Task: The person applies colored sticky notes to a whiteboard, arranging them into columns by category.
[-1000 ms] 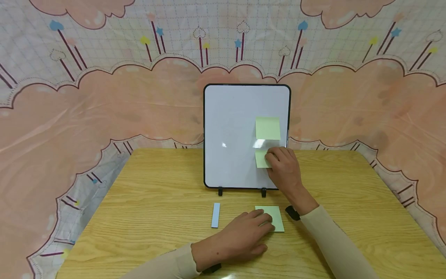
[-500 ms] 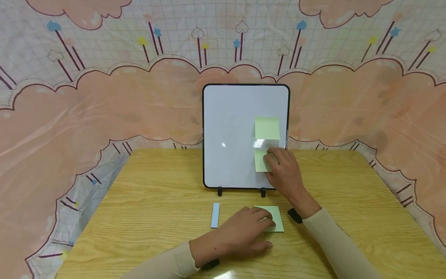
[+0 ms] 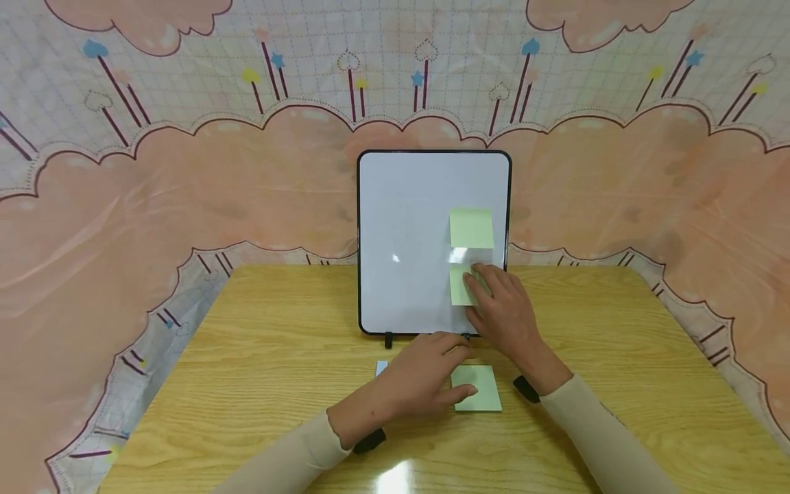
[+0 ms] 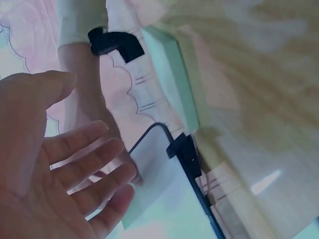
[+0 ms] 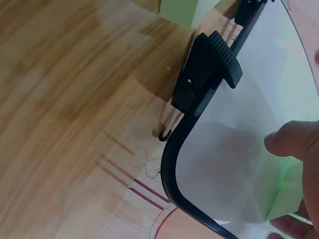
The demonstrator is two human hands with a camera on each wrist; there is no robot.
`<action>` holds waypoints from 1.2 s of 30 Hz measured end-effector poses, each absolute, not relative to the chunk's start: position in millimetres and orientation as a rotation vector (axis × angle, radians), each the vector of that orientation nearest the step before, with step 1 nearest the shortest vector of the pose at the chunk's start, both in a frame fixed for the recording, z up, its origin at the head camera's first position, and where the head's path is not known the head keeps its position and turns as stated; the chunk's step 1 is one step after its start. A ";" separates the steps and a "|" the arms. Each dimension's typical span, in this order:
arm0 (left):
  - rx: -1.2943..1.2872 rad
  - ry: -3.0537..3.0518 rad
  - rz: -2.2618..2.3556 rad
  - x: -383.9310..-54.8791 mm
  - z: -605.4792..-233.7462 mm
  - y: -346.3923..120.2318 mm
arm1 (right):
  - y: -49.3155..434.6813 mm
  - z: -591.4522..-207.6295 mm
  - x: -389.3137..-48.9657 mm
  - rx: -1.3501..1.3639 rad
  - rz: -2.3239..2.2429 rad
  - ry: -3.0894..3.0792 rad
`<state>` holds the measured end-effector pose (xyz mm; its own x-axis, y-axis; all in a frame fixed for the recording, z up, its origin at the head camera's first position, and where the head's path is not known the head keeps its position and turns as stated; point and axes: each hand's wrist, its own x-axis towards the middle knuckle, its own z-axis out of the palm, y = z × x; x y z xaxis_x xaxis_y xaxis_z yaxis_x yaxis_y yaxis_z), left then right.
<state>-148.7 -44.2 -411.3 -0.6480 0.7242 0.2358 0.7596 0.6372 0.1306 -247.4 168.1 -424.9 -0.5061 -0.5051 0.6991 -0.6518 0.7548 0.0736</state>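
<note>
Two green notes, an upper note [image 3: 472, 228] and a lower note [image 3: 458, 291], are on the white board [image 3: 404, 206], right of the centre in the head view. The upper note lies free of any hand, so I judge its placing as done. On the lower note rests the right hand [image 3: 506, 312]; its fingers are rather straight and seem to press the sheet, not to pinch it. What is left, in my judgement, is to finish this pressing and to release the note.

Below the board, in the lower middle of the frame, the left hand [image 3: 426, 376] is beside and partly over the green pad [image 3: 484, 396]. Its fingers are loose and it holds nothing.

The right hand covers the right part of the lower note, so its fixing cannot be fully checked. The left hand and wrist hide most of the blue strip [image 3: 380, 368]. Two black feet carry the board on the wooden table [image 3: 265, 357]; the left foot [image 3: 388, 340] is plainly seen. Behind everything hangs a printed cloth [image 3: 265, 185].
</note>
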 end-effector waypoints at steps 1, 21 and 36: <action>-1.221 -2.687 -0.328 -149.9 -409.5 -44.5 | 168.7 -425.4 -247.0 0.865 0.251 -2.216; -0.880 -2.586 -0.078 -186.5 -395.4 -37.0 | 177.0 -432.0 -237.4 0.910 0.167 -2.219; -0.795 -2.700 -0.059 -208.6 -404.3 -25.9 | 176.7 -434.4 -233.4 0.941 0.122 -2.221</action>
<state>-208.6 -25.9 -404.3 -0.7917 0.5208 0.3194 0.5343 0.8438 -0.0514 -233.4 176.7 -434.4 -0.4819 -0.5927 0.6454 -0.6599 0.7300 0.1777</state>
